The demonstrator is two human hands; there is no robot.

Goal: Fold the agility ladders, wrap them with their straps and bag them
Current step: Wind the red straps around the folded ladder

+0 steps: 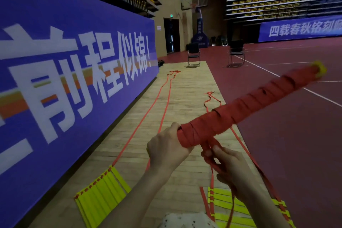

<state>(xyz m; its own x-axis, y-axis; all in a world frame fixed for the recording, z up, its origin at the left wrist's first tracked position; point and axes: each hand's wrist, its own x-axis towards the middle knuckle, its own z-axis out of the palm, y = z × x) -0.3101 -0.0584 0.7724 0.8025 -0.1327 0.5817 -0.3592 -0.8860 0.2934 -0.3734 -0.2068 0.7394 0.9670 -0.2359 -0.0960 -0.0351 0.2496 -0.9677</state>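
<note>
Left hand fingers gripping near end of strap-wrapped ladder bundle, right hand fingers pinching loose red strap, folded yellow ladder on floor, left

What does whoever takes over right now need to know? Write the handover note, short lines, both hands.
Left hand: grips the near end of the wrapped ladder bundle, held up off the floor.
Right hand: pinches the loose red strap just below that end.
Done: this bundle is folded and wound in strap almost to its yellow tip.
Left: secure the strap tail, then bag it; no bag is in view.
Still on the floor: a folded yellow ladder at left with its straps stretched out unwrapped, and another ladder at right, rungs gathered.
</note>
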